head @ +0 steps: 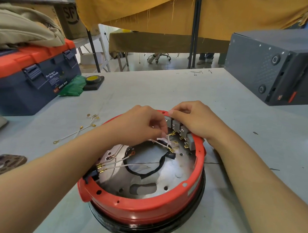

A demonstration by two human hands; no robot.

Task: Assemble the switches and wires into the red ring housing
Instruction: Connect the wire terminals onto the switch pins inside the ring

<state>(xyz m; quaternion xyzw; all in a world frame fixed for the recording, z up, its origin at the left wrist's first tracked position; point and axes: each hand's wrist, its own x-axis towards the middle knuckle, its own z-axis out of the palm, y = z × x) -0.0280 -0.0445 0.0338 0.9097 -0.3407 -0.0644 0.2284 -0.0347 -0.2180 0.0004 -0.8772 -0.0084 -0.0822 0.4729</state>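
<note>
The red ring housing (144, 208) stands on a black base in the middle of the table, with a metal plate inside. A row of grey switches (182, 130) with brass terminals sits against its far inner wall. My right hand (191, 118) curls over the rim and holds the switches from above. My left hand (141, 126) reaches inside and pinches a white wire (163, 143) with a brass connector right beside the switch terminals. More white wires (121, 162) and a black cable (157, 168) lie across the plate.
Loose white wires with brass connectors (80, 130) lie on the table left of the housing. A blue and orange toolbox (31, 76) stands far left, a dark grey box (275, 66) far right, a phone (2, 164) near left, yellow tape (93, 79) behind.
</note>
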